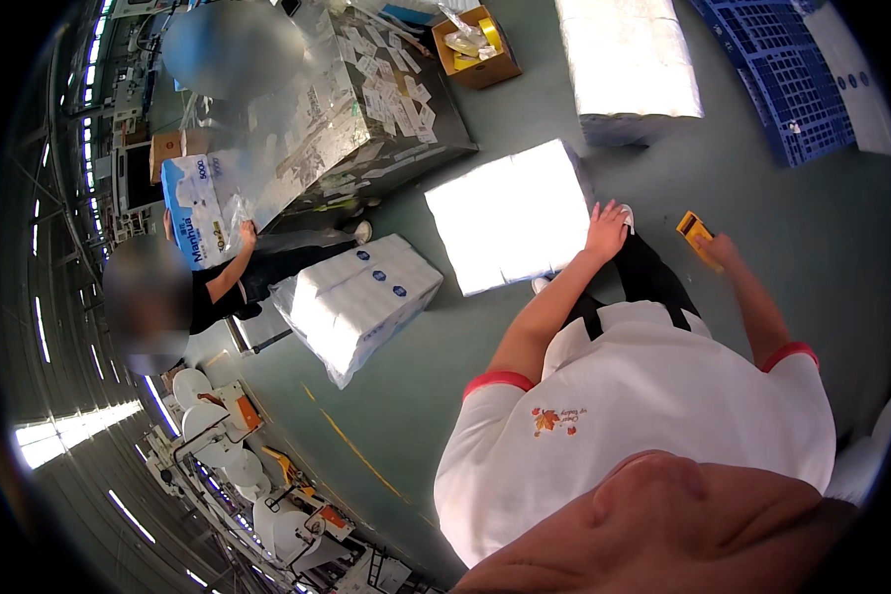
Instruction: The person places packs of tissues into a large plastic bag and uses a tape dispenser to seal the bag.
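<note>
My left hand (609,232) rests at the right edge of a large white wrapped pack (510,220), its fingers stretched out and apart. The pack lies on the floor in front of my feet, its top bright with glare. In my right hand (720,250), out to the side over the floor, is a yellow handheld tool (696,236) with a dark patch at its far end. My fingers are closed around its near part; what kind of tool it is I cannot make out.
Another white pack (629,59) stands ahead, near blue plastic pallets (777,79). To the left are a plastic-wrapped bundle (361,297), a label-covered metal table (396,109) and a co-worker (230,282) handling a blue-and-white package (203,203). An open carton (490,69) holds yellow tape rolls.
</note>
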`<move>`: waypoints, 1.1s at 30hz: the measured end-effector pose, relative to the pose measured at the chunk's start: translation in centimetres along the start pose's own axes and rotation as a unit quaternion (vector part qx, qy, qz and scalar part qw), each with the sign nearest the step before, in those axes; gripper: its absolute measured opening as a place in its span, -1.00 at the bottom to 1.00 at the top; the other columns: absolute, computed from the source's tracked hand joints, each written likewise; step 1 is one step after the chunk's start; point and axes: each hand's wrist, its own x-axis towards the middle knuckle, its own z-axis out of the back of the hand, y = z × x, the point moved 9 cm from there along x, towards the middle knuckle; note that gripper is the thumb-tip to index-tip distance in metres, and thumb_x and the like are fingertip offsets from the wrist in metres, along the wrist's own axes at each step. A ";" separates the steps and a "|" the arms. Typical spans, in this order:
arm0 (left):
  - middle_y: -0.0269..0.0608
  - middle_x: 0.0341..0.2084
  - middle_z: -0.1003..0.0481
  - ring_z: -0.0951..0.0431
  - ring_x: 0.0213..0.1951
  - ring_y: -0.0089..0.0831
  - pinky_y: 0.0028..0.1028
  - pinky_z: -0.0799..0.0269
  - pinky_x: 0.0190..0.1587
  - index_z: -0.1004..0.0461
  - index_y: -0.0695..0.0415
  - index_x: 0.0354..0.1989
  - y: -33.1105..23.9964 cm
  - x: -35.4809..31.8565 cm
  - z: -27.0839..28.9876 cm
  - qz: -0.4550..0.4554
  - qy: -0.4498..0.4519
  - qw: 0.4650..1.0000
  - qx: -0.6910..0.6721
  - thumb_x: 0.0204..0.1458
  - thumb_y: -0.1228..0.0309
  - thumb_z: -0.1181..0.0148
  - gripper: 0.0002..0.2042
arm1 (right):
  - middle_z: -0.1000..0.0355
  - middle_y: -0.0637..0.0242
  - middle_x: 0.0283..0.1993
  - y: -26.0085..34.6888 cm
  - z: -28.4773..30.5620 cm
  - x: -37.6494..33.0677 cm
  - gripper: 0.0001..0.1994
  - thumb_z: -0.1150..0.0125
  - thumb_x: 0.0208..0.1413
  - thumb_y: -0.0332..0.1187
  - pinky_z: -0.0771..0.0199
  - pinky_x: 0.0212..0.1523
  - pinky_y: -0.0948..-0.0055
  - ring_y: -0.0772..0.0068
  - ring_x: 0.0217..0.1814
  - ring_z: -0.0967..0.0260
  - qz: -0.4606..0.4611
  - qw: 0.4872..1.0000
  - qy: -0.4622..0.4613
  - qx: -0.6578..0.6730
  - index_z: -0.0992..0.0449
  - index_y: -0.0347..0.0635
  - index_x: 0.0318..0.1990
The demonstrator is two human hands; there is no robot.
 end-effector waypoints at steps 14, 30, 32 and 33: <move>-0.04 0.31 0.28 0.34 0.34 -0.15 0.17 0.44 0.21 0.08 0.01 0.29 20.1 -18.6 10.7 0.311 -0.086 0.944 -0.074 0.07 -0.06 0.16 -0.34 | -0.46 0.20 -0.61 23.0 -8.2 -15.2 -0.54 -0.22 -0.06 0.03 -0.40 -0.50 0.41 0.37 -0.55 -0.46 0.248 0.945 -0.167 0.134 -0.51 -0.32 -0.44; 0.04 0.24 0.11 -0.05 0.21 -0.06 0.08 -0.08 0.16 0.11 0.18 0.22 43.2 -86.1 20.8 0.559 -0.719 0.046 -0.411 -0.24 -0.08 -0.30 -0.04 | -0.27 0.26 0.11 34.7 -19.4 -23.5 -0.46 -0.15 -0.07 -0.13 -0.01 0.18 0.01 0.23 0.19 -0.15 0.308 0.837 -0.409 -0.191 -0.26 -0.03 0.11; -0.03 0.24 0.10 -0.06 0.21 -0.03 0.21 -0.13 0.07 0.07 0.14 0.19 44.9 -87.8 21.0 0.541 -0.685 0.034 -0.486 -0.24 -0.01 -0.32 -0.11 | -0.27 0.26 0.11 34.8 -18.8 -24.7 -0.45 -0.19 -0.09 -0.19 -0.03 0.17 0.09 0.21 0.19 -0.15 0.316 0.845 -0.402 -0.159 -0.25 -0.03 0.12; -0.07 0.24 0.10 -0.06 0.20 -0.01 0.28 -0.15 0.03 0.05 0.11 0.17 46.8 -88.6 21.5 0.525 -0.672 0.035 -0.521 -0.24 0.03 -0.33 -0.14 | -0.25 0.26 0.12 34.5 -18.4 -24.5 -0.44 -0.20 -0.09 -0.22 -0.02 0.18 0.14 0.20 0.20 -0.13 0.317 0.851 -0.394 -0.140 -0.25 -0.04 0.12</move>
